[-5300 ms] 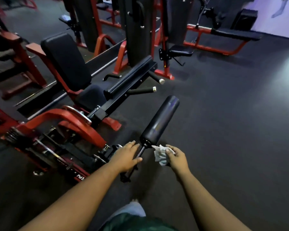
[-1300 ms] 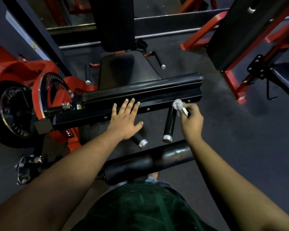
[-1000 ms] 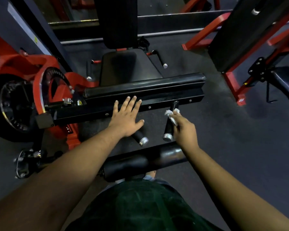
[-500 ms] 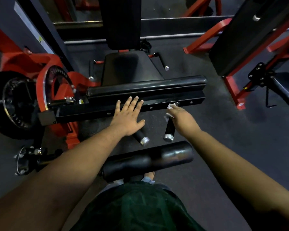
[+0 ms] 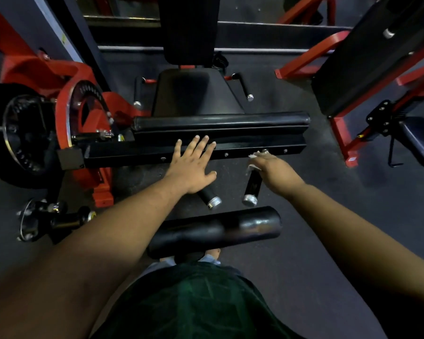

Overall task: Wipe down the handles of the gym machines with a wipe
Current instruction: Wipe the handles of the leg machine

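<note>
Your left hand (image 5: 192, 168) has not shifted over the last second or so: it lies flat, fingers straight and spread, its grip wide and holding nothing, fingertips on the black steel crossbar (image 5: 142, 152) of the red-and-black leg machine, the palm covering the top of the left black rubber handle with the silver end cap (image 5: 211, 198). To the right of it, your right hand (image 5: 275, 168) has travelled. A second ago it was low on the right black rubber handle with the silver end cap (image 5: 251, 189), near the cap; now it sits at the handle's top, where it joins the crossbar, its grip closed round the handle with the crumpled white wipe (image 5: 252, 162) showing just at the fingers' left edge. That reads as one full stroke up this handle. The left handle under your palm looks not yet wiped, so it likely comes next.
</note>
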Available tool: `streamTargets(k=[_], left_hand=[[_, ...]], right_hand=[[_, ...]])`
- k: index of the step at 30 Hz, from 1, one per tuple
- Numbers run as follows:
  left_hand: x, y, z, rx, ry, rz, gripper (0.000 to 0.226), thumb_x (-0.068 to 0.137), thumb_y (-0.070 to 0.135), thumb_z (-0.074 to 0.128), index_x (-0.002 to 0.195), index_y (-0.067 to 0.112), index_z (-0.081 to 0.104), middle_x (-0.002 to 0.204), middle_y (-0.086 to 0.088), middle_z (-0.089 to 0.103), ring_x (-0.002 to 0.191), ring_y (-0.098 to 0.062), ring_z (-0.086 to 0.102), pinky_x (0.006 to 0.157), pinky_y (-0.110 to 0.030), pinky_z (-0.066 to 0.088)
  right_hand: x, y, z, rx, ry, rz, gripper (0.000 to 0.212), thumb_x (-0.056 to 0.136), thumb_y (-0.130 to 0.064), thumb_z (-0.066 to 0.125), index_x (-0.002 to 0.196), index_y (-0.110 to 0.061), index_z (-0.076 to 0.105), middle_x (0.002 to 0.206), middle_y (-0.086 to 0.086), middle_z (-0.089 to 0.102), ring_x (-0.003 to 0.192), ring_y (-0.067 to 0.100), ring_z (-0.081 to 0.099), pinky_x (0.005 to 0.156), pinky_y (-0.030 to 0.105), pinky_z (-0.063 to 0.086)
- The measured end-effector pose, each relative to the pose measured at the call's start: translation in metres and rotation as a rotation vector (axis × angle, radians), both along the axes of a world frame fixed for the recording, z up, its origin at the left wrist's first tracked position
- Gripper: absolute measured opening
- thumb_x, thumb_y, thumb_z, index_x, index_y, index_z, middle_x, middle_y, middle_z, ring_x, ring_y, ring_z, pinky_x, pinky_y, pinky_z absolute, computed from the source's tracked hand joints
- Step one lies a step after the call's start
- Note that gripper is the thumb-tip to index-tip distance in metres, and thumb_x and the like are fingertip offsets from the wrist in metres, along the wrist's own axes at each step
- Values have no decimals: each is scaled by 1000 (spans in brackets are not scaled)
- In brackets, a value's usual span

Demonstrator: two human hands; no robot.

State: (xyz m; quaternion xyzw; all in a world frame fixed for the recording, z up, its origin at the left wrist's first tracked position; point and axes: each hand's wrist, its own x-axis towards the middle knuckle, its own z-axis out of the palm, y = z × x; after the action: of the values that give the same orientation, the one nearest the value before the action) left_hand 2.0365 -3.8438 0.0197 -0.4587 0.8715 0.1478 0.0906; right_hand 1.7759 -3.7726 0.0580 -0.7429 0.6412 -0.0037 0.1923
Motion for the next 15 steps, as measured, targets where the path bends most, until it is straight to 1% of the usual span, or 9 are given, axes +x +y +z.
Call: streamTargets(k=[2, 4, 5, 6, 8, 9, 11, 13, 15], left_hand=[[0, 0, 0, -3, 6, 2, 85, 98, 66, 31, 163, 29, -9, 172, 2, -15, 158, -20, -17, 124, -60, -10], [0, 0, 0, 2, 12, 1, 85, 98, 66, 31, 163, 29, -9, 172, 2, -16, 158, -20, -17, 124, -60, -11], [0, 0, 0, 3, 14, 1, 85, 98, 66, 31, 163, 29, -9, 172, 2, -16, 157, -19, -17, 124, -60, -11], [0, 0, -1, 0, 16, 2, 85, 98, 66, 31, 164, 29, -9, 172, 2, -15, 158, -19, -17, 124, -59, -11], [0, 0, 0, -9, 14, 1, 85, 98, 66, 31, 164, 29, -8, 172, 2, -15, 158, -19, -16, 124, -59, -10], [0, 0, 0, -11, 10, -2, 85, 98, 66, 31, 164, 29, -8, 172, 2, -15, 158, -20, -16, 124, -59, -10], [0, 0, 1, -11, 2, -2, 85, 98, 66, 31, 164, 29, -9, 172, 2, -15, 158, -20, -16, 124, -59, -9], [0, 1, 3, -7, -4, -2, 85, 99, 66, 31, 163, 29, -9, 172, 2, -15, 158, -20, -16, 124, -59, -9], [0, 1, 4, -7, -10, -3, 85, 99, 65, 32, 163, 29, -10, 172, 2, -16, 158, -20, -16, 124, -59, -9]], right_hand=[[7, 18, -7, -19, -63, -45, 35, 100, -12, 60, 135, -8, 62, 145, 15, 56, 140, 32, 48, 115, 38, 35], [16, 46, -11, -45, -155, 1, 41, 94, -4, 67, 135, -11, 63, 145, 11, 58, 139, 29, 50, 119, 42, 36], [18, 61, -11, -55, -216, 38, 40, 94, -1, 67, 132, -13, 65, 144, 7, 59, 140, 24, 50, 120, 42, 36], [20, 74, -7, -68, -278, 68, 36, 95, -1, 65, 129, -14, 68, 143, 3, 60, 139, 19, 50, 120, 37, 35], [16, 79, -2, -116, -342, 67, 28, 101, -10, 55, 125, -15, 70, 140, 0, 63, 137, 12, 52, 119, 30, 33], [13, 71, -1, -157, -347, 17, 29, 104, -15, 50, 124, -16, 70, 139, 2, 64, 135, 13, 54, 118, 29, 35], [5, 43, -4, -208, -343, -164, 32, 107, -14, 45, 128, -16, 68, 140, 6, 63, 135, 20, 53, 119, 37, 36], [3, 22, -14, -176, -312, -307, 38, 105, -5, 46, 140, -13, 60, 152, 9, 51, 147, 22, 39, 121, 43, 32], [9, 20, -21, -188, -323, -356, 41, 103, -2, 47, 139, -18, 60, 156, 6, 46, 150, 17, 32, 122, 41, 32]])
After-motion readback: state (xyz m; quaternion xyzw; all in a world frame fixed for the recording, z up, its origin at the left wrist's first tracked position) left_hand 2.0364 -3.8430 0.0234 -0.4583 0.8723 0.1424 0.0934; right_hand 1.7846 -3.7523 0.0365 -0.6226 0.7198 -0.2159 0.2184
